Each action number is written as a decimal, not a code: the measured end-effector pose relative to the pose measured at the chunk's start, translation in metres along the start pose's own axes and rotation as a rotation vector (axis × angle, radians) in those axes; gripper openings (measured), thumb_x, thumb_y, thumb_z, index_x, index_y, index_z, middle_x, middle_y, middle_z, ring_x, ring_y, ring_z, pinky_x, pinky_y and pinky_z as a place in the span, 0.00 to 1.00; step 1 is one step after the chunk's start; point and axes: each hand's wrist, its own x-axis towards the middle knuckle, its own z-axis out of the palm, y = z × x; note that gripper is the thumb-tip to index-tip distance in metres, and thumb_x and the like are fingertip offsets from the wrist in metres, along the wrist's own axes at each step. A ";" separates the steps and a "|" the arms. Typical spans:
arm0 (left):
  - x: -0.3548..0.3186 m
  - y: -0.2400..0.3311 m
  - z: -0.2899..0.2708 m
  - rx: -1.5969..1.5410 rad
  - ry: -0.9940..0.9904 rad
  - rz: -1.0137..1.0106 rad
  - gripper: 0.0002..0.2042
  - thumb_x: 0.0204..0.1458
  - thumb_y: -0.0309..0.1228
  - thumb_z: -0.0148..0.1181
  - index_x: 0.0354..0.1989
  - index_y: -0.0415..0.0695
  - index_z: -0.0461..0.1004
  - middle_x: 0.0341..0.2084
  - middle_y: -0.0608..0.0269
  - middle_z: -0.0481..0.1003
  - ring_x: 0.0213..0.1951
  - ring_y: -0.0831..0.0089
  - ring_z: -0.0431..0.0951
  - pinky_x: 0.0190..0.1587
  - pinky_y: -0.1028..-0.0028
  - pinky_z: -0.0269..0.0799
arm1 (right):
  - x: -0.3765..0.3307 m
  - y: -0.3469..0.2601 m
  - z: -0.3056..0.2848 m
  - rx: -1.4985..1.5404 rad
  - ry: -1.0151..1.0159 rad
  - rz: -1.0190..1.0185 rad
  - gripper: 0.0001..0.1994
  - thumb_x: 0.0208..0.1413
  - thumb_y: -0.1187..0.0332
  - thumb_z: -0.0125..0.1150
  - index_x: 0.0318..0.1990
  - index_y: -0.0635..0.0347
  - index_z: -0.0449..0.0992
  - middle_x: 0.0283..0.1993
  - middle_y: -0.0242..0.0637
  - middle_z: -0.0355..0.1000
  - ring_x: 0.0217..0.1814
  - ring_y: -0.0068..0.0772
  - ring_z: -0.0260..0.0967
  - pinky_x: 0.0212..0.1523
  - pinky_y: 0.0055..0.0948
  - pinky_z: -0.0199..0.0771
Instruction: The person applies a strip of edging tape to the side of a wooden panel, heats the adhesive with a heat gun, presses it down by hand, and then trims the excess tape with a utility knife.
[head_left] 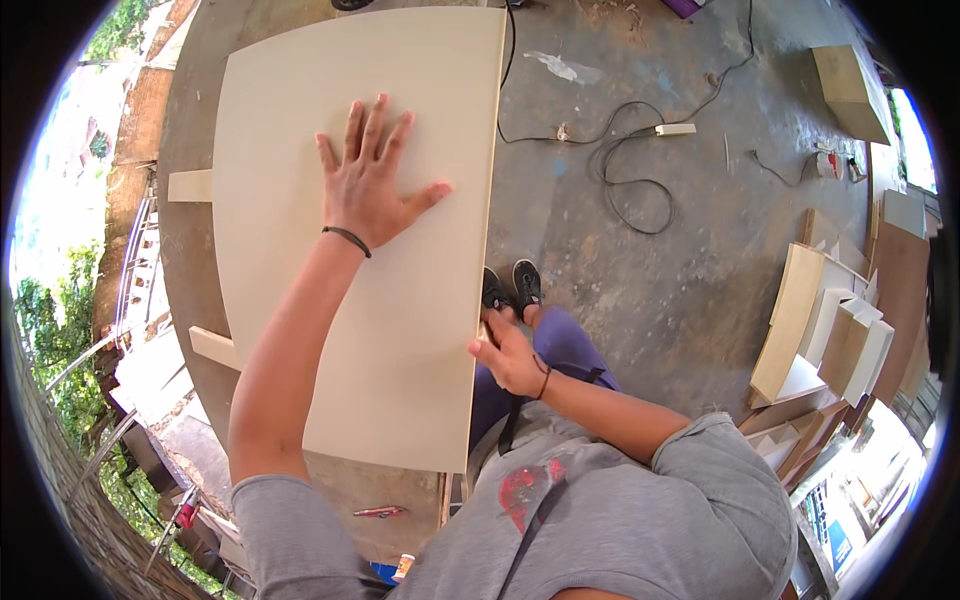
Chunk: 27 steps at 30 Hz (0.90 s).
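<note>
In my head view, the pale flat panel (410, 320) lies under my left hand (370, 195), fingers spread wide; my right hand (516, 360) is at its edge, hold unclear. It looks stiff, smooth, fairly heavy, best gripped by opposite long edges.
</note>
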 end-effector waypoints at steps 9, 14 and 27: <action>0.000 -0.002 -0.007 -0.101 -0.043 0.028 0.46 0.44 0.64 0.58 0.69 0.54 0.51 0.71 0.57 0.43 0.72 0.51 0.39 0.61 0.30 0.35 | 0.075 -0.053 -0.056 0.009 -0.084 0.061 0.31 0.57 0.47 0.55 0.50 0.73 0.64 0.37 0.43 0.71 0.37 0.30 0.68 0.40 0.30 0.68; -0.002 -0.005 -0.009 -0.151 -0.098 0.007 0.48 0.41 0.65 0.59 0.69 0.54 0.51 0.71 0.55 0.43 0.72 0.48 0.38 0.60 0.30 0.33 | 0.115 -0.076 -0.082 0.034 -0.049 0.185 0.30 0.58 0.47 0.54 0.50 0.73 0.64 0.37 0.41 0.70 0.41 0.30 0.67 0.44 0.29 0.67; -0.002 -0.003 -0.011 -0.140 -0.179 -0.011 0.52 0.36 0.73 0.53 0.69 0.54 0.52 0.71 0.52 0.42 0.71 0.43 0.37 0.61 0.31 0.26 | 0.249 -0.143 -0.156 0.282 -0.005 0.154 0.25 0.58 0.45 0.55 0.44 0.62 0.66 0.28 0.26 0.63 0.23 0.13 0.55 0.20 0.19 0.54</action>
